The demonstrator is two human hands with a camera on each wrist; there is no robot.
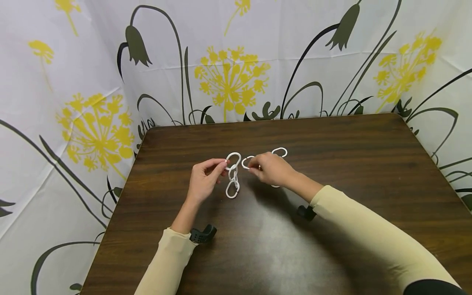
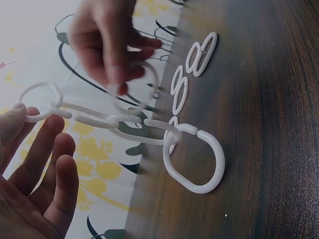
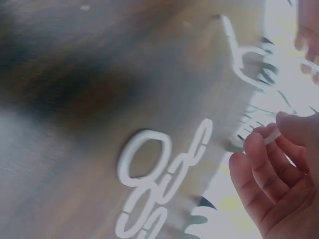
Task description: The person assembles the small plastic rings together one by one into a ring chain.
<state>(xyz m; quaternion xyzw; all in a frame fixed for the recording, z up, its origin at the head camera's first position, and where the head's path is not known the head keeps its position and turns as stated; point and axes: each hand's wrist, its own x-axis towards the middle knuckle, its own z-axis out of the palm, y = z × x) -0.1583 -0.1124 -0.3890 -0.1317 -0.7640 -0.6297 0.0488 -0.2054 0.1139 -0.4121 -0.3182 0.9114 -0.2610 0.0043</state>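
My left hand [image 1: 203, 180] pinches the end link of a chain of white plastic links [image 2: 94, 121] between thumb and fingertips. From there the chain hangs down, each oval ring hooked through the one above, with a small gap visible in some rings. Close to its right, my right hand [image 1: 273, 170] pinches a single white link [image 2: 156, 79] by its edge. That link stands apart from the chain in the head view. In the right wrist view, the fingers of the right hand [image 3: 279, 184] partly hide the held link.
Several more white links [image 3: 122, 167] lie on the dark wooden table beyond and under my right hand, some overlapping. A white curtain [image 1: 295, 24] with yellow and grey flowers hangs along the table's back and sides. Dark bands [image 1: 203, 234] circle both wrists.
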